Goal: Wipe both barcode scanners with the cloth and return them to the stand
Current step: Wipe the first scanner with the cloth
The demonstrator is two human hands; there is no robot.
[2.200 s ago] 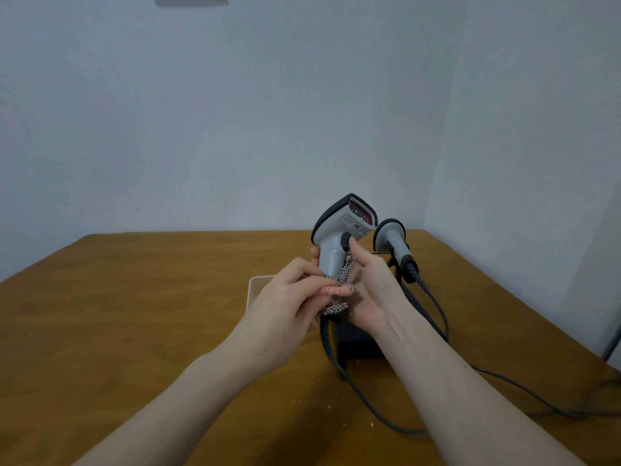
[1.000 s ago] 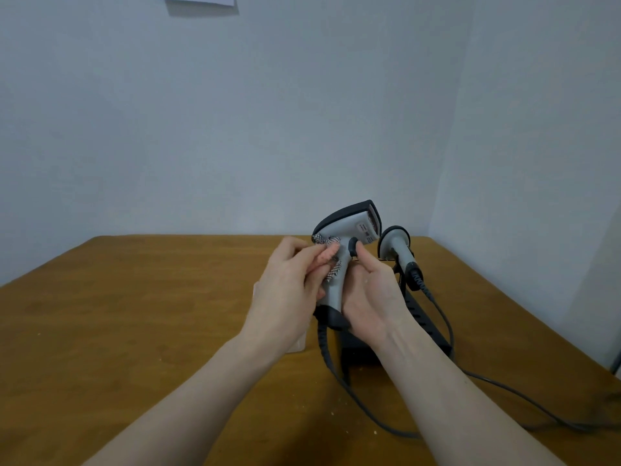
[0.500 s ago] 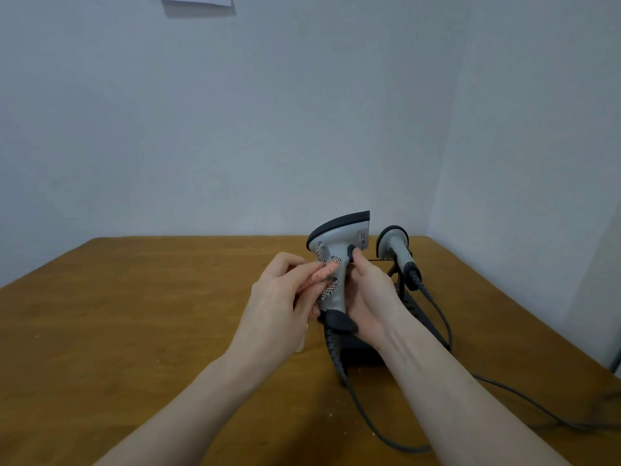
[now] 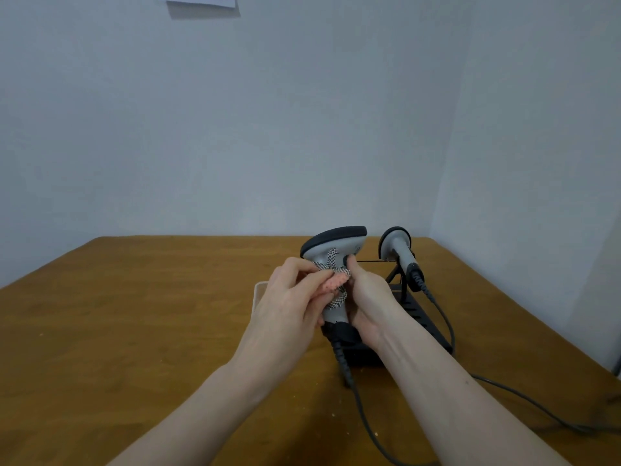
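My right hand (image 4: 368, 301) grips the handle of a grey barcode scanner (image 4: 336, 243) with a black top, held upright above the table. My left hand (image 4: 289, 304) presses a small checkered cloth (image 4: 336, 280) against the scanner's neck and handle. A second grey scanner (image 4: 398, 248) sits tilted in the black stand (image 4: 423, 321) just to the right, its cable hanging down. The held scanner's cable (image 4: 346, 368) drops to the table.
A shallow pale tray (image 4: 258, 294) lies on the wooden table (image 4: 134, 314) behind my left hand. Dark cables (image 4: 524, 398) trail off to the right edge. Walls meet in a corner behind the table's far right.
The held scanner has turned, so its window now faces away. My left hand has rubbed the cloth up the handle to the neck and back, and the view tilted slightly.
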